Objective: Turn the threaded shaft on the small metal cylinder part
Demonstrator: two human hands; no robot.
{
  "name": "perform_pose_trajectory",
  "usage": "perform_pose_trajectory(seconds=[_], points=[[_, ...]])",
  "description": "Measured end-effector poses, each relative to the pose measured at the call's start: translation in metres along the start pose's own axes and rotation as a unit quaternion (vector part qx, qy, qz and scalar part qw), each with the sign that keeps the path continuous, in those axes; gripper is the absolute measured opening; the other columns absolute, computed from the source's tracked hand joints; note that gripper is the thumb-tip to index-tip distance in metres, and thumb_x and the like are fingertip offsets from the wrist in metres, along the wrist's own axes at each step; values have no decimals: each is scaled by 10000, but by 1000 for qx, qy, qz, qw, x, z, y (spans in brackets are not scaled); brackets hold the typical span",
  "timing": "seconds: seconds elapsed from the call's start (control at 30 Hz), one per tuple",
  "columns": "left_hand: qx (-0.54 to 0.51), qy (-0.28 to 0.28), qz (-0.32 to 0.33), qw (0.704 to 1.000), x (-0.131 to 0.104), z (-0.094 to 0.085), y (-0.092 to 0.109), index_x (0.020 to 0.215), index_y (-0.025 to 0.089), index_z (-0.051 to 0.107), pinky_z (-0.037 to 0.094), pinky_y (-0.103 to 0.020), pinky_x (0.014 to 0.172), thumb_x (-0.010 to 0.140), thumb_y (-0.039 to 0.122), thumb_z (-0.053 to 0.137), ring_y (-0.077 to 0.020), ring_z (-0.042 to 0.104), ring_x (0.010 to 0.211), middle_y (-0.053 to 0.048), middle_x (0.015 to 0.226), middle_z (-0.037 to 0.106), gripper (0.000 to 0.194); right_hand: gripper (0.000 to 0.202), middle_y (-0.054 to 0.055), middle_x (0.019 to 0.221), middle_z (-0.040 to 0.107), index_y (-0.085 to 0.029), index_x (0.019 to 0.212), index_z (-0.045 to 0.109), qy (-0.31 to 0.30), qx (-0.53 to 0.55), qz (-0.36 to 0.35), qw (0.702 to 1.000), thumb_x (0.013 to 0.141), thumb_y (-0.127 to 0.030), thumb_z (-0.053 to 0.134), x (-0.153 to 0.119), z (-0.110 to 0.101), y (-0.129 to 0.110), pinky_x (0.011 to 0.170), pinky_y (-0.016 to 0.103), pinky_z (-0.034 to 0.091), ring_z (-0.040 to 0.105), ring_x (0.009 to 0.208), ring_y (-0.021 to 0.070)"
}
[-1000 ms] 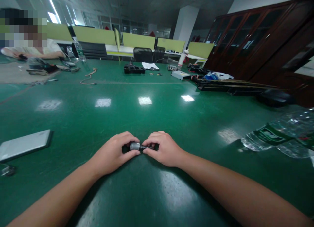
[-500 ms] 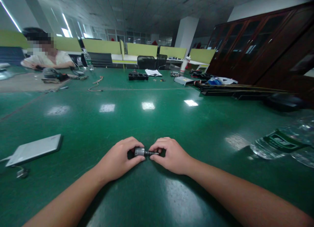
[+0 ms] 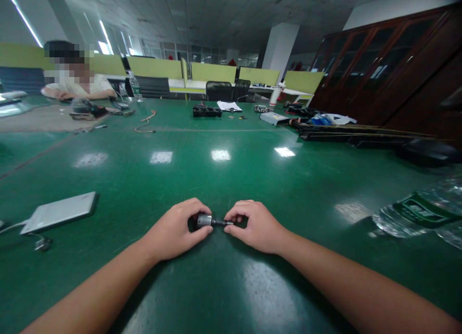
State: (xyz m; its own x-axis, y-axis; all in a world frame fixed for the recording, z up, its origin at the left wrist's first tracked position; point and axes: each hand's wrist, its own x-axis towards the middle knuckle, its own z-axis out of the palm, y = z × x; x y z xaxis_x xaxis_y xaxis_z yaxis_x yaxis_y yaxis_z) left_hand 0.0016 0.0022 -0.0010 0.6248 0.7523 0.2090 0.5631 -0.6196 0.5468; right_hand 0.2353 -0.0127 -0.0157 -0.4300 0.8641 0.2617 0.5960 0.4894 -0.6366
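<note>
A small metal part with a silver cylinder (image 3: 204, 221) and a thin dark shaft (image 3: 218, 223) lies level between my hands, low over the green table (image 3: 187, 175). My left hand (image 3: 176, 230) pinches the cylinder between thumb and fingers. At the other end, my right hand (image 3: 258, 228) has its thumb and fingertips closed on the tip of the shaft. The fingers of both hands are curled, and the middle of the shaft shows between them.
A white flat device (image 3: 59, 212) with a cable lies at the left. Large plastic bottles (image 3: 415, 211) lie at the right. Farther back are a black tray (image 3: 207, 111), papers (image 3: 228, 106), a cord (image 3: 146, 122) and a seated person (image 3: 77, 83).
The view has shifted slightly, so the background sits farther right. My right hand has moved a little away from my left, and more of the shaft's middle shows.
</note>
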Motion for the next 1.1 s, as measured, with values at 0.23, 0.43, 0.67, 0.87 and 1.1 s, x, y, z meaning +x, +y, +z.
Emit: perform_pose_trajectory(seconds=[0.23,0.43,0.67,0.87,1.1], points=[[41,38,-29,998,1,-2,1,971,190,647,482,-321,736,847,302,601,-203,619,812,-46,904,665,174,68,-3,686,630,-182,753,718,52,-29,88,994,706,-141,693,4,-7,11,596,256,414,551,631,125],[39,41,-36,998,1,-2,1,965,182,652,483,-329,732,849,305,599,-203,616,802,-46,897,667,177,71,10,733,672,-189,773,735,38,-11,78,996,711,-168,708,3,-6,9,638,269,435,581,677,138],[32,27,-33,999,2,-1,0,987,186,651,475,-325,747,857,321,605,-203,616,822,-43,919,663,193,86,9,747,690,-194,805,750,34,-24,60,997,725,-186,721,3,-5,7,666,279,432,584,689,138],[22,25,-22,999,2,0,0,991,187,647,481,-319,741,856,320,623,-198,609,816,-46,916,660,191,98,11,744,700,-199,839,761,33,-12,57,998,748,-207,726,3,-3,4,662,277,436,589,679,137],[-7,19,14,1000,1,2,-4,1062,208,669,502,-325,820,819,284,697,-201,622,910,-50,1006,661,256,134,3,798,722,-210,908,748,10,4,14,1000,779,-185,718,1,1,1,724,288,443,606,713,132]])
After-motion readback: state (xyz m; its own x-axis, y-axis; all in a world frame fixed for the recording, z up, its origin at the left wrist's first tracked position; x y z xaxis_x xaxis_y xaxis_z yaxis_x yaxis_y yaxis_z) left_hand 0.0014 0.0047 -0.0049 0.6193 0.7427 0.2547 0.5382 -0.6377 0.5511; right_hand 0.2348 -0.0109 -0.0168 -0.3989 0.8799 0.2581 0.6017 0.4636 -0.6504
